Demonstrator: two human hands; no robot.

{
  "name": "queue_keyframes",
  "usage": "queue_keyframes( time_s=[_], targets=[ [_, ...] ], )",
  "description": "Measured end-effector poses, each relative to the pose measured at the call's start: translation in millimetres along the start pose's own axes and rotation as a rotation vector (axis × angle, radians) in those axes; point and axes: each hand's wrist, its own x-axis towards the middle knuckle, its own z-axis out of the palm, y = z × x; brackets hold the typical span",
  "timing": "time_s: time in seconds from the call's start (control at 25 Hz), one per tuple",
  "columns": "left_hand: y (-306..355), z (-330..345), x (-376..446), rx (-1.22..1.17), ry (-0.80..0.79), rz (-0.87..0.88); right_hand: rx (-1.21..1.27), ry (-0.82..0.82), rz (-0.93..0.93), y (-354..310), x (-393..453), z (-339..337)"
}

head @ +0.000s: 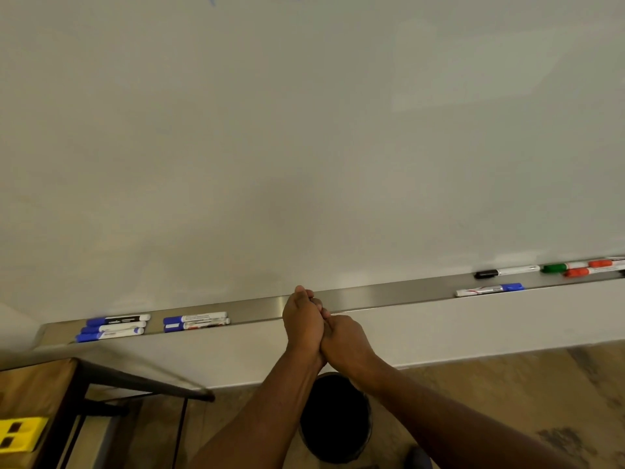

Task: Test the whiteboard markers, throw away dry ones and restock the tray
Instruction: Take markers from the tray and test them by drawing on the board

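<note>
Pale wall (439, 336), mottled tan floor (507, 394), dark-framed wooden table (40, 387) at left.

capped markers (115, 327) lie along tray (372, 294).

Both bare forearms reach forward from the near edge and meet in the middle, where the left hand (303, 321) and right hand (345, 336) press together, fingers curled, whatever they may grip hidden between them.

A wooden table (30, 394) carries a yellow object (18, 433), possibly a box, lower left.
</note>
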Motion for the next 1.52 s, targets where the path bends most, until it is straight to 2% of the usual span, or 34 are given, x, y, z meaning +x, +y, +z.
queue_keyframes(
  time_s=[0.16,0.32,0.36,0.48,0.56,0.68,0.8,0.96,1.16,1.28,1.4,1.52],
  targets=[
    [6,-21,3,-0.063,-0.118,-0.018,-0.069,-0.01,-0.021,-9,0,15],
    [17,-45,14,-0.075,-0.196,-0.025,0.054,-0.032,-0.041,-10,-13,23],
    [20,-49,18,-0.015,-0.187,0.059,0.07,-0.019,-0.069,-7,-18,24],
    [35,-58,23,0.375,-0.156,0.516,0.08,0.123,-0.25,-3,-28,20],
    [49,-55,23,0.549,-0.152,0.766,0.118,0.231,-0.376,-8,-28,9],
    [83,-40,18,0.642,-0.169,1.065,0.124,0.394,-0.571,-25,-25,-18],
    [123,-16,12,0.704,-0.176,1.335,0.161,0.479,-0.71,-57,-25,-53],
    [182,17,-11,0.687,-0.088,1.556,0.148,0.502,-0.88,-105,-30,-110],
    [272,43,-48,0.626,0.022,1.8,-0.009,0.733,-1.056,-170,-30,-168],
    [325,50,-71,0.568,0.112,1.922,0.016,0.794,-1.114,-209,-38,-190],
    [379,53,-89,0.493,0.212,2.013,0.065,0.894,-1.256,-249,-51,-222],
    [439,57,-110,0.387,0.207,2.054,0.233,1.031,-1.309,-305,-66,-280]
  ],
)
